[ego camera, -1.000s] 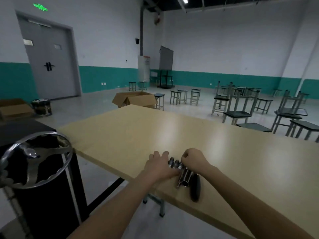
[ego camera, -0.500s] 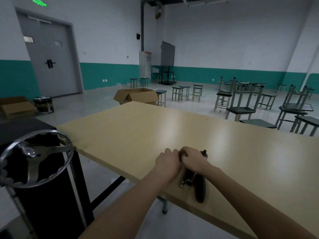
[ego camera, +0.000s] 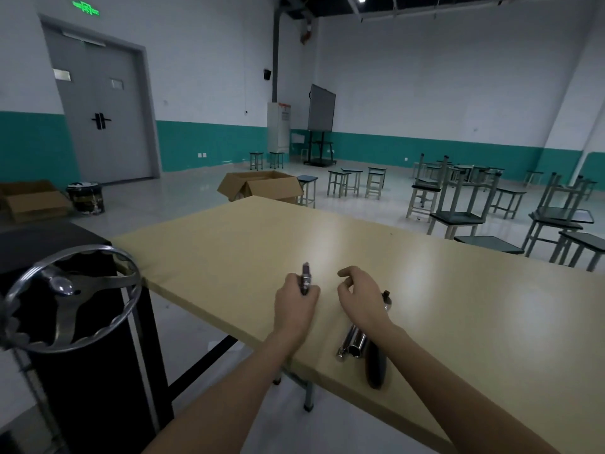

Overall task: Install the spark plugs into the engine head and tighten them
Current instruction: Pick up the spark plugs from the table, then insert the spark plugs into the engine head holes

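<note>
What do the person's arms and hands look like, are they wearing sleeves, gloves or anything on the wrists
Both forearms are bare up to the frame edge, with no sleeves in view. The left hand and right hand wear no gloves, and no watch, bracelet or ring shows on either.

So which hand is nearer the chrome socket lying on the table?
Right. The right hand hovers just above the chrome socket, fingers loosely curled and holding nothing. The left hand is off to its left, gripping spark plugs.
</note>
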`<action>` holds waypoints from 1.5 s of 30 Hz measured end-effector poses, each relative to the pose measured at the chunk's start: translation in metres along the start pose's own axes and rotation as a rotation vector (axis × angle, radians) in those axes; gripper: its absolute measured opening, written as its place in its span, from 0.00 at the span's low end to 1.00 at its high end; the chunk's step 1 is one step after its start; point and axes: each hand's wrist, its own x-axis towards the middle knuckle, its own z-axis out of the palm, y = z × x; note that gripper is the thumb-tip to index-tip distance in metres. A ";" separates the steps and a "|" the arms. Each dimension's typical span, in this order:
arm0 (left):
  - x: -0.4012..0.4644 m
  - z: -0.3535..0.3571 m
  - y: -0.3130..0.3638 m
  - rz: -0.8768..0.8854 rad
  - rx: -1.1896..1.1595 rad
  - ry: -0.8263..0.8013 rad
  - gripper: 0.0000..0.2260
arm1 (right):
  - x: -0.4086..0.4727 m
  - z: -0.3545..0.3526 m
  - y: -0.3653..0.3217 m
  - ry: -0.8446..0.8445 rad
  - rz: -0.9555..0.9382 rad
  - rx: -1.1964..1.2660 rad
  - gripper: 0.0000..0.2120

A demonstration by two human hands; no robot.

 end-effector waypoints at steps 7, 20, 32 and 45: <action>-0.004 -0.068 0.011 -0.405 -0.670 -0.311 0.07 | -0.014 0.023 -0.076 -0.409 0.291 0.724 0.15; -0.142 -0.343 0.000 -0.452 -0.830 0.120 0.11 | -0.172 0.149 -0.297 -0.744 0.171 1.030 0.09; -0.320 -0.515 -0.034 -0.462 -0.592 0.756 0.10 | -0.367 0.234 -0.441 -1.014 -0.309 0.831 0.09; -0.392 -0.577 -0.067 -0.614 -1.169 1.024 0.16 | -0.437 0.268 -0.475 -0.894 -1.128 0.354 0.04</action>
